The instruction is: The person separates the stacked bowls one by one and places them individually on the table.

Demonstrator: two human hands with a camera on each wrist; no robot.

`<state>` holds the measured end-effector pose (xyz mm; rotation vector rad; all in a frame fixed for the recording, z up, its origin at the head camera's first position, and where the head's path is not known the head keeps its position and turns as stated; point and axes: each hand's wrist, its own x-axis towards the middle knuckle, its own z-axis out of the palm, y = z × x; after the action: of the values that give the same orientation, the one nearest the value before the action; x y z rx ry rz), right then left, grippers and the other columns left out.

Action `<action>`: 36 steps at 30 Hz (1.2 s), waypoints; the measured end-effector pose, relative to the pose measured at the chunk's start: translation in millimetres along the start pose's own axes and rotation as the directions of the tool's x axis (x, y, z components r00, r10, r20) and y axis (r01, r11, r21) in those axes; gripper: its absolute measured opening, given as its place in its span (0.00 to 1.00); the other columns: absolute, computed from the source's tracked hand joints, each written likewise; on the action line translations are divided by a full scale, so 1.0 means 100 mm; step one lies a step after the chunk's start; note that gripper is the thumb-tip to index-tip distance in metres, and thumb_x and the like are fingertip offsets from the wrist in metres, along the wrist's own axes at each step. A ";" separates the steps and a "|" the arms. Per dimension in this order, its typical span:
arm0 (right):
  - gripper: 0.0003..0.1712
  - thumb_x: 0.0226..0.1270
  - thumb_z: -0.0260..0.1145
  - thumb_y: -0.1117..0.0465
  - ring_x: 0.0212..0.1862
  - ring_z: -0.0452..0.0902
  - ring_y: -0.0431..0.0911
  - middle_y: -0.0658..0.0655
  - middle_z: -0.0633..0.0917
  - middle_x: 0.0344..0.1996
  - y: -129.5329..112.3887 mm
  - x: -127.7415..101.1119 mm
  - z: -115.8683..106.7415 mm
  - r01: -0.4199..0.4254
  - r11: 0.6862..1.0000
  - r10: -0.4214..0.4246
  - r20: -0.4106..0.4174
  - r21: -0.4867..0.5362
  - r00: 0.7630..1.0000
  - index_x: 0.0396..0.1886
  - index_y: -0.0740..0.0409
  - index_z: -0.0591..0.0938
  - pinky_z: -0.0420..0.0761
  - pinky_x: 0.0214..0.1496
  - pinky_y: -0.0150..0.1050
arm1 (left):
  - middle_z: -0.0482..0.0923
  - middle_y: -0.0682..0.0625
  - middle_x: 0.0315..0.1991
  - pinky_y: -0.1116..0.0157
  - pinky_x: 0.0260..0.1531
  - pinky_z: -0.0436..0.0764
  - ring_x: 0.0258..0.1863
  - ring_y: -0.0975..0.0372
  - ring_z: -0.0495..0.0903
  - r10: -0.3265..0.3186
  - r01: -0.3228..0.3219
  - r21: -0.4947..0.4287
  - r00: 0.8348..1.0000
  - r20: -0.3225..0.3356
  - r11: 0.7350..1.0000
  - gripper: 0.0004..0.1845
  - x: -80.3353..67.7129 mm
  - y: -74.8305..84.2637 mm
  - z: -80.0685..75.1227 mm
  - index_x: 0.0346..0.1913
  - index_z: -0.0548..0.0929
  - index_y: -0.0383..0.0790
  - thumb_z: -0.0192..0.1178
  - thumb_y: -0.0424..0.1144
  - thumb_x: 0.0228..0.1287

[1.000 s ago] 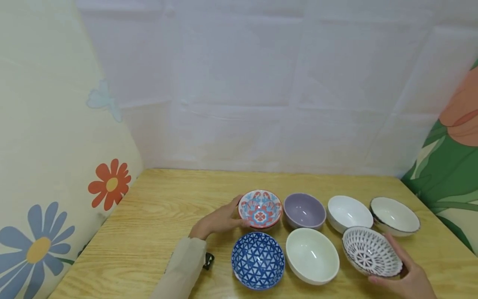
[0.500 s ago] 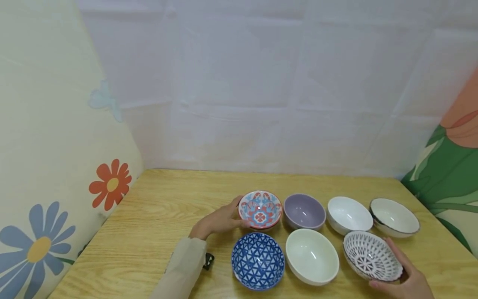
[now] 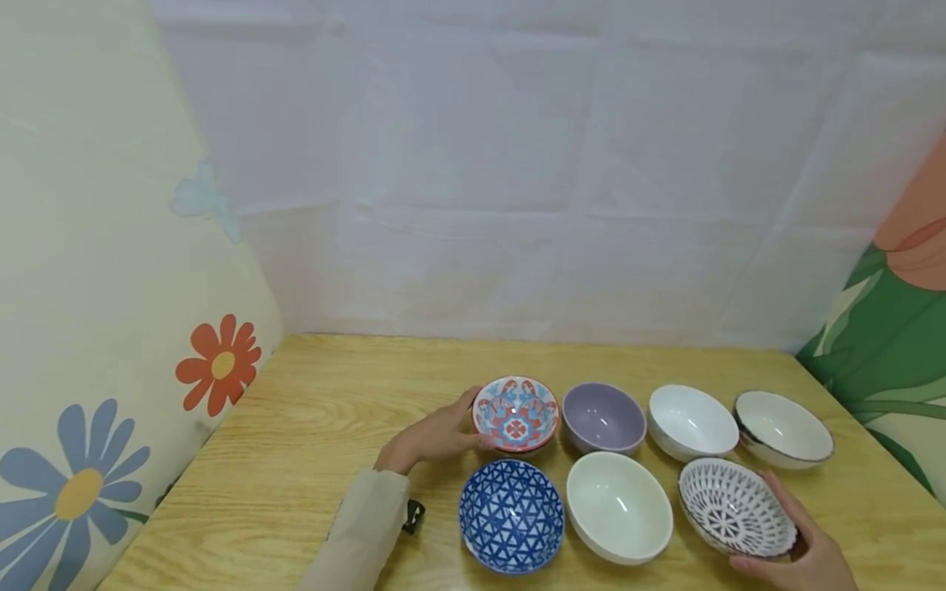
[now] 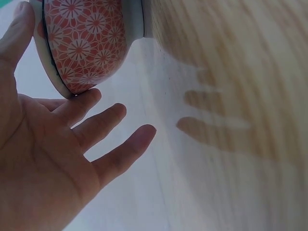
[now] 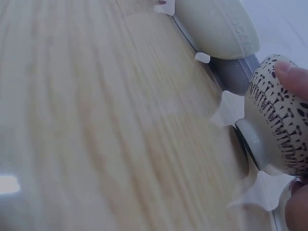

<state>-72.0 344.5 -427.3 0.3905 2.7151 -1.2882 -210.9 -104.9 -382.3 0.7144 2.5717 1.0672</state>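
In the head view my left hand (image 3: 436,435) holds a red, white and blue flowered bowl (image 3: 515,414) by its left side, thumb in front and fingers behind. The left wrist view shows thumb and forefinger at the rim of this bowl (image 4: 84,43), with the other fingers spread below it. On the right, my right hand (image 3: 809,542) grips a white bowl with dark dashes (image 3: 737,506) between thumb and fingers. From the right wrist, the foot of that bowl (image 5: 276,120) appears right at the table surface, and a thumb lies on its side.
Behind stand a purple bowl (image 3: 603,417), a white bowl (image 3: 693,421) and a dark-rimmed cream bowl (image 3: 783,428). In front are a blue triangle-patterned bowl (image 3: 511,515) and a plain cream bowl (image 3: 619,507). A black buckle (image 3: 414,516) lies beside the left sleeve. The wooden table (image 3: 296,451) meets a white cloth.
My right hand has brought the dashed bowl slightly down and toward me, away from the white bowl behind it. The left hand and the flowered bowl have stayed in place.
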 end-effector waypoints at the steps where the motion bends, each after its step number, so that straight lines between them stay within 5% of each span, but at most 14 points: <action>1: 0.70 0.51 0.75 0.48 0.72 0.39 0.69 0.67 0.38 0.75 -0.01 0.00 -0.01 -0.014 1.000 0.014 0.017 0.004 1.000 0.74 0.45 0.30 0.49 0.68 0.67 | 0.57 0.40 0.72 0.43 0.66 0.62 0.70 0.44 0.60 0.005 -0.005 -0.002 1.000 0.000 1.000 0.47 0.00 0.00 0.00 0.75 0.49 0.44 0.63 0.55 0.60; 8: 0.72 0.53 0.74 0.48 0.71 0.39 0.72 0.71 0.36 0.73 0.00 0.00 -0.06 -0.090 0.995 0.085 0.131 0.031 0.988 0.71 0.43 0.22 0.48 0.68 0.69 | 0.60 0.40 0.71 0.44 0.66 0.63 0.69 0.45 0.62 0.024 -0.023 0.007 1.000 -0.013 1.000 0.46 0.01 0.01 -0.02 0.74 0.50 0.43 0.63 0.53 0.60; 29: 0.72 0.54 0.72 0.44 0.69 0.36 0.77 0.75 0.34 0.72 0.06 0.01 -0.08 -0.054 0.997 0.063 0.155 -0.062 0.986 0.70 0.41 0.21 0.50 0.66 0.71 | 0.54 0.40 0.74 0.45 0.68 0.61 0.72 0.46 0.57 -0.045 0.045 -0.005 0.999 0.016 0.999 0.48 0.00 0.02 -0.02 0.76 0.45 0.45 0.61 0.55 0.61; 36: 0.72 0.54 0.73 0.46 0.69 0.37 0.77 0.74 0.34 0.72 0.08 0.00 -0.09 -0.051 0.997 0.061 0.161 -0.061 0.985 0.70 0.42 0.20 0.48 0.64 0.72 | 0.55 0.40 0.73 0.45 0.68 0.61 0.71 0.46 0.58 -0.009 0.010 -0.026 0.999 0.030 1.000 0.46 0.01 0.01 0.00 0.75 0.46 0.45 0.61 0.53 0.62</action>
<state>-69.6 356.1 -427.6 0.3377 2.5796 -1.1714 -211.5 -103.9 -381.5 0.7055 2.5283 1.0773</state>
